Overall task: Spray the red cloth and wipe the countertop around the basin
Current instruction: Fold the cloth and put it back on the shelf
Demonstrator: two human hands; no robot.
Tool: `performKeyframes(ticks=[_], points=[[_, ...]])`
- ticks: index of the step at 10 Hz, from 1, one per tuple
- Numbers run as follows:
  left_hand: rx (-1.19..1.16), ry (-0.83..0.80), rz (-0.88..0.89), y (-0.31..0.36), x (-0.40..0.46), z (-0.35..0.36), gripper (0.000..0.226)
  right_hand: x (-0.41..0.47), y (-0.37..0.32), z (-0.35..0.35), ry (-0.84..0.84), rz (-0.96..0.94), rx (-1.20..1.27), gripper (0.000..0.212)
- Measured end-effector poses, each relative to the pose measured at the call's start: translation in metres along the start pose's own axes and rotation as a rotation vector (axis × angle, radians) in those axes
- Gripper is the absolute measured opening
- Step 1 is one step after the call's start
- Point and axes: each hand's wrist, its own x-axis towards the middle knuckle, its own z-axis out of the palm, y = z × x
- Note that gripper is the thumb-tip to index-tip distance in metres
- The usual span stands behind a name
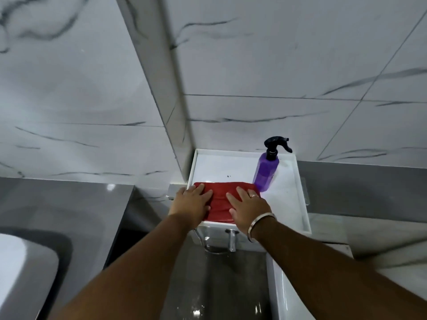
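A folded red cloth [220, 199] lies on a white raised shelf [288, 199] against the marble wall. My left hand [191, 204] rests flat on the cloth's left side, fingers spread. On its right side my right hand [248, 209] presses down flat, wearing a ring and a metal bangle. A purple spray bottle [265, 169] with a black trigger head stands upright on the shelf, just beyond and to the right of the cloth, touched by neither hand. A white basin [20, 269] shows at the lower left, set in a grey countertop [64, 204].
Marble wall tiles rise behind the shelf, with a corner column [166, 93] on the left. A chrome tap [232, 241] and hose hang below the shelf front. A white fixture edge [284, 292] sits lower right. The grey floor below is wet.
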Motion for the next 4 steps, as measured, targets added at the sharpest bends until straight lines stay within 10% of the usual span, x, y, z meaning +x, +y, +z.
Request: performKeyframes(ticks=[4], points=[[0.045,0.08,0.03,-0.01,-0.02,-0.032,0.072,-0.032,-0.036,-0.053,0.201,0.062,0.035,0.062]])
